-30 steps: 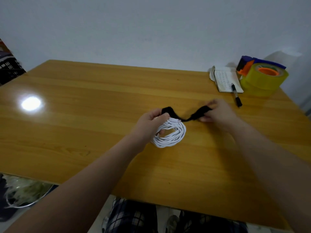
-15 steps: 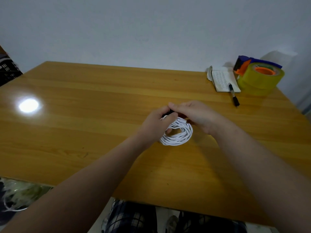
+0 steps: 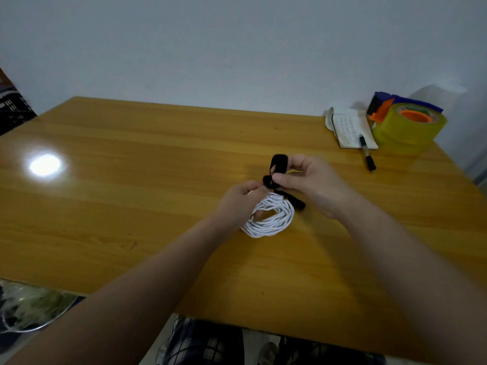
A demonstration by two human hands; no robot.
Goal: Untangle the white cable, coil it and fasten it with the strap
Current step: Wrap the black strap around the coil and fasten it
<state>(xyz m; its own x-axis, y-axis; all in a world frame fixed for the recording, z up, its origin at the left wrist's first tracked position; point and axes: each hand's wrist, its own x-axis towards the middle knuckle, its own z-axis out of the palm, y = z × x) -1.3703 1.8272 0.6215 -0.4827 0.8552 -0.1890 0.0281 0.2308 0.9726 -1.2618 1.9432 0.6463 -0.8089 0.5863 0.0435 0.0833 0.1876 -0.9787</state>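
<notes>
While left hand (image 3: 237, 204) grips white coil (image 3: 274, 221) | right hand (image 3: 316, 185) pinches looped black strap (image 3: 278, 163)

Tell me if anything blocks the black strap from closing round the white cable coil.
Nothing visible does. The right hand pinches the black strap at the top of the white cable coil, which the left hand holds. The pen, notebook and tape dispenser lie off at the back right corner.
</notes>
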